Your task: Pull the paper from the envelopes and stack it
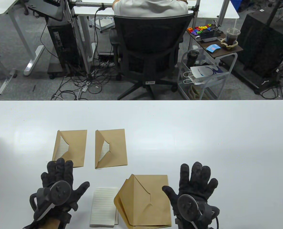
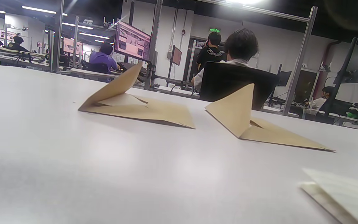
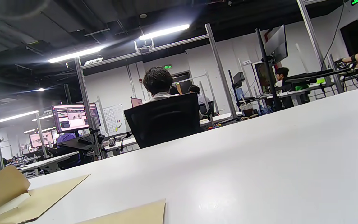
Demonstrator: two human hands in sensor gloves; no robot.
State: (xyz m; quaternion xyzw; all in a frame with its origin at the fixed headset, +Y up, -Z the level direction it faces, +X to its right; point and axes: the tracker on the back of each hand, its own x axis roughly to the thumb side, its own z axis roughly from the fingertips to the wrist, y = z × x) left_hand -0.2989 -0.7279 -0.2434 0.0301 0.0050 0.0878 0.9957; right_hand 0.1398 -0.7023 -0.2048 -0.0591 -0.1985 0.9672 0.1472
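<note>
Two small brown envelopes lie on the white table with flaps raised and lined paper showing inside: one at the left (image 1: 71, 148) (image 2: 135, 105), one to its right (image 1: 111, 148) (image 2: 259, 124). A larger brown envelope (image 1: 146, 201) (image 3: 129, 214) lies near the front edge, flap up. A stack of lined paper (image 1: 104, 206) (image 2: 340, 194) lies just left of it. My left hand (image 1: 57, 188) lies flat and open, fingertips on the left envelope's near edge. My right hand (image 1: 194, 188) lies flat and open, thumb on the large envelope's right edge. Neither hand holds anything.
The table's (image 1: 203, 133) far edge runs across the middle of the table view. Beyond it stand an office chair (image 1: 147, 51) with a seated person, desks, cables and a small cart (image 1: 210, 69).
</note>
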